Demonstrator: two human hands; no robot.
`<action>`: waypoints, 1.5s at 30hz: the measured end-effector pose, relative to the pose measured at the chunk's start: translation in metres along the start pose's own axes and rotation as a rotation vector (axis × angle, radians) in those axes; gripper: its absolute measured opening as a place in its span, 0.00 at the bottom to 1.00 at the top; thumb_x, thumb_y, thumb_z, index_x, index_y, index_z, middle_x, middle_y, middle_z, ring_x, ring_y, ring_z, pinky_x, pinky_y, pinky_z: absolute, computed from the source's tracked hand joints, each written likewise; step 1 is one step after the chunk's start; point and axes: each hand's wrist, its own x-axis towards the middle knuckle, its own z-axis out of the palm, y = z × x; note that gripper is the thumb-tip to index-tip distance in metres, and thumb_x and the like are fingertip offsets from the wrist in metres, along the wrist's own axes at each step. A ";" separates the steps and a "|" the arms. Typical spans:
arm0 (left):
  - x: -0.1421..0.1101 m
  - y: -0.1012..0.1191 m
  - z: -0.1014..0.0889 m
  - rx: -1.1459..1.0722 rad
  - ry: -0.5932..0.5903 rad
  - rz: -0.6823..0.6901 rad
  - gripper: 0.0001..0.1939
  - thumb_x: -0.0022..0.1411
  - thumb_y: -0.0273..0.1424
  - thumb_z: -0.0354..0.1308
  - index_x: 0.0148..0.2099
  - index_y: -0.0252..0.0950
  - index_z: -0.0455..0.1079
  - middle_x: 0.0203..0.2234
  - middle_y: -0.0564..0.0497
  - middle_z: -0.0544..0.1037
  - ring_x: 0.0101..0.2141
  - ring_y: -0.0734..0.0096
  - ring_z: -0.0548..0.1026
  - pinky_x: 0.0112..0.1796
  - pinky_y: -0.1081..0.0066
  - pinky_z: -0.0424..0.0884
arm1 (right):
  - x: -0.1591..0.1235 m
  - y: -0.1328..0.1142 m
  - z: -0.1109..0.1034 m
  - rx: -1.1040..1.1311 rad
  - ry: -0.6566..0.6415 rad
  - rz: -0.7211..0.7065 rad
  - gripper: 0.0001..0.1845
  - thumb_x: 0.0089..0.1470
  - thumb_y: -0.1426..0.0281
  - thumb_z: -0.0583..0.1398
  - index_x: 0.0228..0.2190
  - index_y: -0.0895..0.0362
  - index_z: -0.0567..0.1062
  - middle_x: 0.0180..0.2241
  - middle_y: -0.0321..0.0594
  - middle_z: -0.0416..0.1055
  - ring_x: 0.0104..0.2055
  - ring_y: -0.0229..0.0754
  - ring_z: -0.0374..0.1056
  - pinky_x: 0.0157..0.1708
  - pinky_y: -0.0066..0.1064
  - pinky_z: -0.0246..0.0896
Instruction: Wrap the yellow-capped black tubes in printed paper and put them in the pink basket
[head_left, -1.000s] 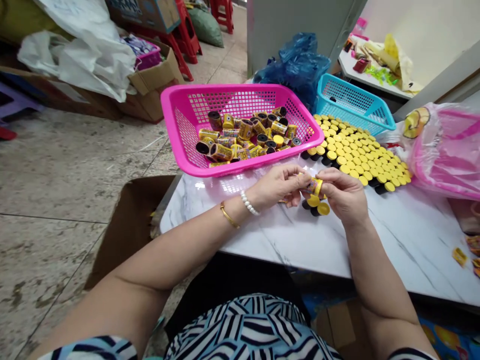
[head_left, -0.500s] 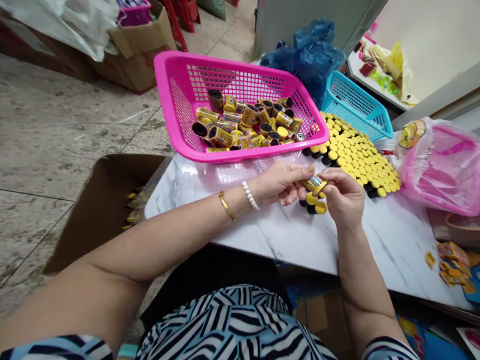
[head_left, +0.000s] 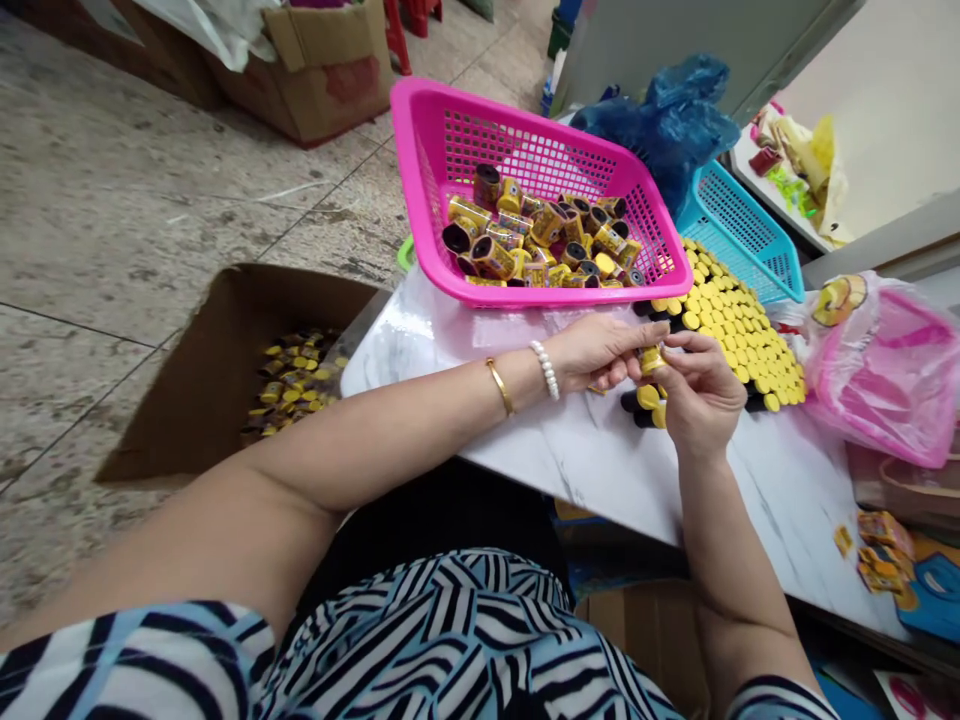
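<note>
My left hand (head_left: 600, 352) and my right hand (head_left: 699, 388) meet over the white marble table (head_left: 570, 460), both pinching one small yellow-labelled canister (head_left: 651, 358). Under them stand two or three black canisters with yellow caps (head_left: 646, 398). Behind my hands a pink basket (head_left: 442, 190) holds several open yellow-labelled canisters (head_left: 540, 240). To its right stands a dense block of capped canisters (head_left: 731, 325).
A cardboard box (head_left: 217, 370) on the floor to my left holds several finished canisters. A blue basket (head_left: 739, 235) and a blue plastic bag (head_left: 667, 120) sit behind. A pink bag (head_left: 889, 370) lies at the right. Yellow labels (head_left: 881, 550) lie at the table's right edge.
The view has swung left and down, showing more of the floor box. Both hands stay together on the canister and have turned it slightly.
</note>
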 end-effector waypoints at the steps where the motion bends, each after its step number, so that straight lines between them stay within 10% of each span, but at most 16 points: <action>1: -0.001 0.002 0.001 -0.024 0.008 0.001 0.32 0.58 0.58 0.69 0.28 0.31 0.72 0.15 0.52 0.73 0.12 0.83 0.63 0.14 0.77 0.53 | 0.004 0.001 0.000 -0.009 -0.010 -0.012 0.06 0.63 0.64 0.66 0.43 0.42 0.79 0.51 0.42 0.74 0.49 0.53 0.79 0.34 0.47 0.84; 6: -0.004 0.010 0.002 -0.127 0.073 -0.006 0.31 0.61 0.59 0.65 0.37 0.32 0.72 0.21 0.48 0.79 0.16 0.77 0.70 0.18 0.76 0.61 | 0.061 0.006 -0.002 0.004 0.000 0.018 0.10 0.64 0.60 0.65 0.47 0.45 0.78 0.49 0.39 0.76 0.34 0.41 0.79 0.31 0.38 0.82; 11: 0.005 0.004 -0.004 0.166 0.184 0.050 0.24 0.70 0.50 0.62 0.32 0.34 0.70 0.19 0.50 0.75 0.15 0.77 0.64 0.19 0.73 0.54 | 0.102 -0.012 -0.005 -0.251 0.012 0.017 0.26 0.60 0.57 0.69 0.56 0.51 0.76 0.51 0.43 0.80 0.44 0.44 0.80 0.36 0.30 0.78; 19: 0.007 -0.013 -0.024 1.334 0.247 0.357 0.05 0.50 0.22 0.70 0.29 0.35 0.77 0.29 0.45 0.79 0.33 0.60 0.76 0.35 0.67 0.67 | 0.028 0.005 -0.043 -0.446 0.063 0.230 0.08 0.56 0.62 0.69 0.31 0.53 0.86 0.26 0.35 0.81 0.27 0.41 0.75 0.29 0.33 0.74; 25: 0.011 -0.019 -0.029 1.508 0.151 0.308 0.06 0.56 0.21 0.63 0.31 0.35 0.80 0.33 0.44 0.82 0.34 0.60 0.76 0.37 0.65 0.66 | 0.006 0.034 -0.060 -0.084 0.244 0.405 0.08 0.55 0.63 0.71 0.31 0.55 0.85 0.25 0.36 0.80 0.26 0.39 0.74 0.24 0.30 0.70; 30: 0.008 -0.012 -0.022 1.405 0.192 0.496 0.03 0.59 0.26 0.66 0.32 0.34 0.81 0.32 0.46 0.79 0.34 0.65 0.74 0.37 0.67 0.67 | 0.001 0.016 -0.052 -0.020 0.314 0.333 0.10 0.58 0.59 0.70 0.33 0.53 0.85 0.29 0.37 0.81 0.28 0.40 0.75 0.23 0.30 0.68; 38: -0.015 -0.013 0.000 1.015 0.224 0.817 0.05 0.62 0.34 0.72 0.37 0.39 0.82 0.30 0.50 0.77 0.30 0.71 0.71 0.33 0.69 0.67 | -0.006 -0.012 -0.027 0.144 -0.100 0.398 0.18 0.56 0.52 0.71 0.31 0.55 0.87 0.29 0.38 0.84 0.28 0.37 0.76 0.28 0.28 0.71; 45: -0.021 -0.023 0.015 0.477 0.264 0.695 0.17 0.61 0.43 0.73 0.36 0.36 0.74 0.21 0.56 0.73 0.18 0.79 0.68 0.20 0.77 0.65 | -0.006 -0.014 -0.018 0.326 0.194 0.473 0.14 0.55 0.57 0.72 0.32 0.55 0.84 0.29 0.36 0.83 0.29 0.39 0.78 0.31 0.30 0.75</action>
